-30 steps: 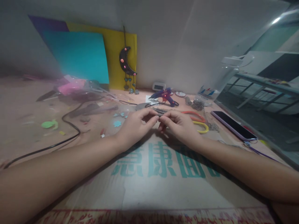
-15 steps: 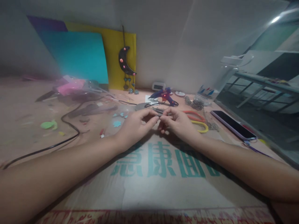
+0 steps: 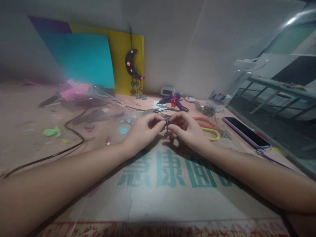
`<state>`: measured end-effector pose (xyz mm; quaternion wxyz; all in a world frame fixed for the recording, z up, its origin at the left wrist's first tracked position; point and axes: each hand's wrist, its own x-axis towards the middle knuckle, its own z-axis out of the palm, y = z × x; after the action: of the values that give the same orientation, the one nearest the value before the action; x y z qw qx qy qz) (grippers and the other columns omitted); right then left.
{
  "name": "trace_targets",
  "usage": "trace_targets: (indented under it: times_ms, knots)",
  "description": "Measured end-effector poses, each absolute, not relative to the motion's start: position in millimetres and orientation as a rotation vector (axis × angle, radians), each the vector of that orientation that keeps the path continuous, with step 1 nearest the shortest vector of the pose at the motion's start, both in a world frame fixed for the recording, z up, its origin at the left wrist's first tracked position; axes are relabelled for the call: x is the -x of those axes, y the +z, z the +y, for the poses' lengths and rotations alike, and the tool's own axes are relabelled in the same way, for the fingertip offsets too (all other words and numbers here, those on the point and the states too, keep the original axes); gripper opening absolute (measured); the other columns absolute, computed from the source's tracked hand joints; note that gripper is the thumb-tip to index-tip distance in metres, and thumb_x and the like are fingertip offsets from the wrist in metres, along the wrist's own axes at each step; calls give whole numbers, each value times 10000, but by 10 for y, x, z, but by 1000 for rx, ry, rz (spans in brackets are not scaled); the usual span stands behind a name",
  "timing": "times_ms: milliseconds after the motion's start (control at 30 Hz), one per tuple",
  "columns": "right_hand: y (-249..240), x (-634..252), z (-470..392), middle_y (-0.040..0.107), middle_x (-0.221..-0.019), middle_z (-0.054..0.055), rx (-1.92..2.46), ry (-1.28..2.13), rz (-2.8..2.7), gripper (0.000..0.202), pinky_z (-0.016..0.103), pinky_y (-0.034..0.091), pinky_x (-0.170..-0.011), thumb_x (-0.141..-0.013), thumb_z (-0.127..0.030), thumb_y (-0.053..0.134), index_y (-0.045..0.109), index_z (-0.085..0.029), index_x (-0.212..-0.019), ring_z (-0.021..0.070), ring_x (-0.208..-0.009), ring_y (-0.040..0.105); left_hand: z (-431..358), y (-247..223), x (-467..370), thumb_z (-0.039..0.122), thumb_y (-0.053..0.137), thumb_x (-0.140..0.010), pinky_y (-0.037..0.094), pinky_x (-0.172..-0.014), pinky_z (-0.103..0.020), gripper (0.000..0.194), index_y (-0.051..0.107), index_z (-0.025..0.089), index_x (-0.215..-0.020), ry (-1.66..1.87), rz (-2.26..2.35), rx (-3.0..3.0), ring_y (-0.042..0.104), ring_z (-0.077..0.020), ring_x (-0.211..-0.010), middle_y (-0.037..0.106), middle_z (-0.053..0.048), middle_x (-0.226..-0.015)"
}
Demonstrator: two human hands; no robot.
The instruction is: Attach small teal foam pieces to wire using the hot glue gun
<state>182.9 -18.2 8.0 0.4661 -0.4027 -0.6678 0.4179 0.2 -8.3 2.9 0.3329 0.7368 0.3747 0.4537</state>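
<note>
Over the cardboard sheet [image 3: 158,204], my left hand [image 3: 145,130] and my right hand [image 3: 186,130] meet fingertip to fingertip. Between them is a small dark grey piece [image 3: 168,121], too small to name. My left thumb and index finger are pinched on it, and the right thumb and fingers close on its other side. Beyond the right hand lie looped handles, one orange [image 3: 206,121] and one yellow [image 3: 212,133]. Light blue cut-out shapes [image 3: 123,131] rest just left of my left hand.
Behind the hands stands a blue glue gun [image 3: 172,99] with a lit red light. A black cord [image 3: 74,146] runs along the left. At the right lies a phone [image 3: 247,132]. A dark moon ornament [image 3: 130,64] hangs against a yellow sheet [image 3: 120,65] at the back.
The fingertips have shifted and parted slightly, so more of the small dark grey piece shows between them. The right fingers have lifted a little. The surroundings are unchanged.
</note>
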Motion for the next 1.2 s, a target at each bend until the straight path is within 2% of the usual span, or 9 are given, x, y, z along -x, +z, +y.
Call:
trace_targets:
  times_ms: [100,167,300,500,667,867,1067,1200]
  knots:
    - [68,-1811,-157,596,-867,-48,1021,1151,-1615,442,208,469,-424,-715,-312,770,430,-233,-985,68,-494,572,-86,27,-5,320,575,-889,486,-749,-268,165,653,175,-886,1201,1001,-1911,640,-158,-797,708,-22,-871]
    - [56,-1807,-137,618,-813,-60,1034,1230,-1604,451,194,433,-401,-716,-286,755,412,-233,-1005,66,-459,555,-84,22,-4,326,573,-892,482,-752,-269,172,656,175,-896,1203,1024,-1913,638,-159,-801,706,-21,-869]
    - [43,-1816,-118,582,-675,-84,1058,1171,-1594,342,189,412,-422,-744,-280,718,444,-220,-940,74,-469,534,-73,12,1,339,571,-895,473,-750,-265,182,655,177,-892,1218,1050,-1909,631,-155,-794,698,-16,-856]
    - [73,-1823,-128,538,-679,-63,1129,1020,-1698,311,224,395,-483,-712,-287,749,526,-191,-906,89,-546,502,-63,6,3,330,574,-890,472,-760,-264,173,658,179,-892,1246,1062,-1917,627,-152,-788,699,-10,-858]
    - [105,-1834,-130,593,-706,-20,1235,889,-1792,157,251,393,-536,-787,-308,669,599,-172,-818,106,-588,503,-67,0,4,328,576,-889,469,-755,-262,168,662,183,-888,1243,1071,-1923,621,-151,-783,696,-5,-848]
    - [76,-1823,-108,614,-816,-8,1195,794,-1876,336,256,408,-569,-711,-348,751,597,-181,-958,110,-631,492,-97,42,5,314,582,-888,468,-740,-252,162,663,173,-890,1226,1060,-1928,620,-144,-782,701,-7,-866]
    - [107,-1796,-140,577,-628,-37,1269,894,-1791,182,240,390,-489,-743,-316,693,564,-187,-751,107,-528,500,-86,27,8,338,575,-894,471,-764,-272,180,656,178,-884,1211,1070,-1912,631,-153,-796,699,-10,-864]
    - [118,-1803,-156,610,-638,-18,1243,858,-1803,169,241,391,-516,-792,-322,650,601,-174,-728,107,-551,506,-69,14,3,345,570,-895,472,-780,-285,185,649,178,-891,1207,1079,-1887,636,-161,-819,701,-18,-884]
